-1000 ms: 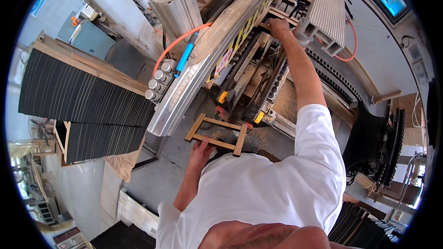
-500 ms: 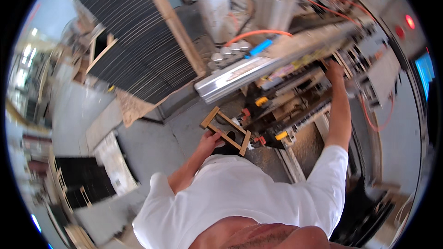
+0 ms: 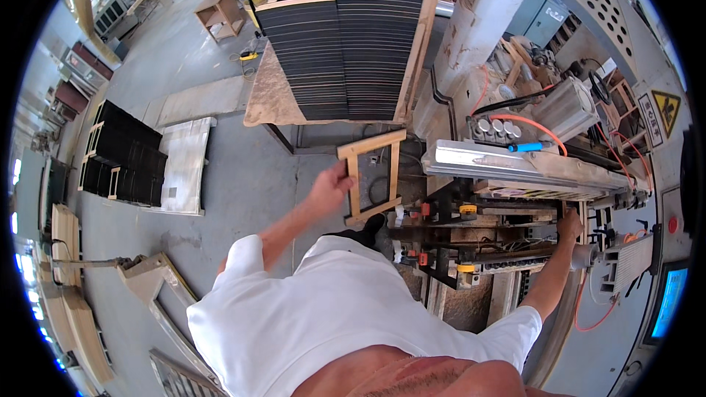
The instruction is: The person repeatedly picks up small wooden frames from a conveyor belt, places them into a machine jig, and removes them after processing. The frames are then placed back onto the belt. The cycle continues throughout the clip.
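My left hand (image 3: 332, 185) grips one side of a small wooden frame (image 3: 393, 170), light-coloured with an open middle. The frame hangs in the air left of the machine (image 3: 507, 206), above the floor. At the machine's right end, my right hand (image 3: 569, 225) has its fingers closed at a narrow wooden piece (image 3: 583, 222). What those fingers hold, if anything, is hidden. Between the hands run the machine's dark rails with orange and yellow knobs. Along its far side lies a shiny metal beam (image 3: 500, 162).
A tall stack of black-sided frames (image 3: 346, 51) stands on a wooden board ahead. Lower black stacks (image 3: 125, 154) stand at left beside a pale panel (image 3: 184, 165). A blue-handled tool (image 3: 528, 147) rests on the metal beam. A control screen (image 3: 668, 301) is at far right.
The view has swung, so the machine now lies level and the stack stands ahead. My left hand has carried the wooden frame farther from my body. My right hand stays at the machine's right end.
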Motion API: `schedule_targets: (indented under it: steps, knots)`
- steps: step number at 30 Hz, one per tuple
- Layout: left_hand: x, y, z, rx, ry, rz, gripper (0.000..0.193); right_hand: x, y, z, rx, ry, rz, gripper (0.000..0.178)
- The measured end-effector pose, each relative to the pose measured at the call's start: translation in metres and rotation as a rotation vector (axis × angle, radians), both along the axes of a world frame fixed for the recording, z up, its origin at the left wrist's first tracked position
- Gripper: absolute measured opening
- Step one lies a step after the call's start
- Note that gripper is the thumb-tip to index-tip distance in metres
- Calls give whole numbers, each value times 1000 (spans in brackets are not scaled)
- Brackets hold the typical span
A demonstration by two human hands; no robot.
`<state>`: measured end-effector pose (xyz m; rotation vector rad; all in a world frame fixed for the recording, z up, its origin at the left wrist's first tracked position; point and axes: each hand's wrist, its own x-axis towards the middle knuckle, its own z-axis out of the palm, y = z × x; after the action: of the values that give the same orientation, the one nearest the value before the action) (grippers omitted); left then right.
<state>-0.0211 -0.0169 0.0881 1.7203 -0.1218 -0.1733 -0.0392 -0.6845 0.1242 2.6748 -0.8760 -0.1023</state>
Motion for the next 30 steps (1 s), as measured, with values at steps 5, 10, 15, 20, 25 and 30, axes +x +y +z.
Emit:
schedule_targets:
  steps: [5,10,15,20,25,30]
  knots:
    - [39,81,86,-116,-105,-3,25,1,-13,-7,27,-45,-104,33]
    - [103,163,185,-315,-264,185,29,-2,11,16,71,-244,-144,36]
    - [226,262,232,-474,-274,104,29,-8,121,60,194,-924,139,31]
    - [370,307,232,-480,-110,110,26,-29,256,60,503,-1215,226,24]
    - [448,264,206,-260,-23,77,30,-53,333,2,825,-1176,50,20]
    - [448,238,205,132,-208,178,44,-70,392,-37,893,-1074,-69,17]
